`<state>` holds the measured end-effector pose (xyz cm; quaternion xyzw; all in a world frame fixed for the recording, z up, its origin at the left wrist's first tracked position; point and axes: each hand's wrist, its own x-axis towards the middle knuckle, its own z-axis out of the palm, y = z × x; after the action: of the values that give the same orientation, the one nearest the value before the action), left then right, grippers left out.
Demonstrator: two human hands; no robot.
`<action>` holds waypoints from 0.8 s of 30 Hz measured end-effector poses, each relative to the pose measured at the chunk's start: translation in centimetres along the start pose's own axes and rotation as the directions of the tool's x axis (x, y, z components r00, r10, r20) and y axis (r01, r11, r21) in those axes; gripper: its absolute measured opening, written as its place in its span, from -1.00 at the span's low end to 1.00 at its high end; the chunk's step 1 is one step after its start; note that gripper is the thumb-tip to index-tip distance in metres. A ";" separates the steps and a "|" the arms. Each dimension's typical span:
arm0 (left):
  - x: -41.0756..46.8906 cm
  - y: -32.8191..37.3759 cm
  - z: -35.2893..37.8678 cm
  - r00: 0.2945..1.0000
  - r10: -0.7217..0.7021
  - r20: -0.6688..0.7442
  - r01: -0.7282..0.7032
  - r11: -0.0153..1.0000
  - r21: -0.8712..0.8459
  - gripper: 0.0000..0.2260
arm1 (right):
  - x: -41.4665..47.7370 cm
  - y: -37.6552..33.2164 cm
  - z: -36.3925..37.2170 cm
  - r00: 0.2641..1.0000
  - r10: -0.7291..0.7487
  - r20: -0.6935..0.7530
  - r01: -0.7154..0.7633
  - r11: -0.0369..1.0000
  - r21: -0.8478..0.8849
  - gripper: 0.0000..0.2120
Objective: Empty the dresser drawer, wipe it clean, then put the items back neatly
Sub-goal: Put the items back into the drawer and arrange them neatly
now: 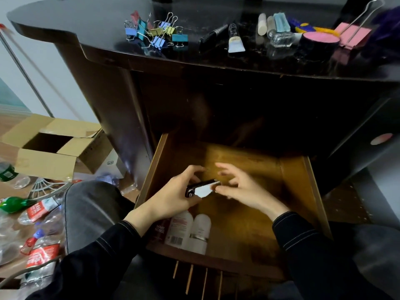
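Observation:
The wooden drawer (298, 191) is pulled out below the dark dresser top (97, 24). Over its middle, my left hand (173, 195) grips a small black and white compact-like item (202, 188). My right hand (240, 187) pinches the right end of that same item, its other fingers spread and blurred. At the drawer's front left lie a white bottle with a barcode (179, 229), a white roll-on bottle (200, 233) and a dark tube (160, 231). The right half of the drawer floor is bare wood.
On the dresser top lie several coloured binder clips (155, 32), a mascara (213, 34), a tube (234, 38), small bottles (279, 38), a pink-lidded jar (318, 42) and a big pink clip (355, 34). An open cardboard box (54, 144) and plastic bottles (36, 213) litter the floor left.

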<state>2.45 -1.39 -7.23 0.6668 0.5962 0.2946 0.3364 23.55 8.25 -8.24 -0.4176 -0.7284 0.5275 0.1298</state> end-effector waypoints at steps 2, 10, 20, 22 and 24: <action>-0.1 0.2 0.4 0.997 0.059 0.053 -0.057 0.998 -0.024 -0.36 | 0.1 -0.2 0.4 0.990 -0.048 0.130 0.046 0.999 0.015 -0.59; 0.2 -1.4 0.3 0.996 0.086 0.004 -0.083 0.954 0.288 -0.72 | 0.4 2.5 -3.0 0.929 0.324 -0.180 -0.321 0.946 0.043 -0.79; 0.1 -1.4 0.4 0.992 0.093 0.081 -0.116 0.929 0.353 -0.84 | 0.2 5.0 -2.5 0.914 0.348 -0.210 -0.372 0.924 -0.088 -0.78; 0.1 -1.3 0.3 0.993 0.083 0.080 -0.107 0.930 0.352 -0.85 | 0.2 5.2 -2.3 0.915 0.345 -0.208 -0.387 0.899 -0.207 -0.76; 0.0 -1.1 0.2 0.994 0.081 0.075 -0.102 0.932 0.347 -0.85 | 0.1 5.2 -2.1 0.908 0.360 -0.212 -0.410 0.865 -0.288 -0.74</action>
<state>1.95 -1.37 -8.30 0.7515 0.5971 0.1792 0.2160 27.30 10.16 -11.99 -0.6092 -0.6951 0.3817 0.0054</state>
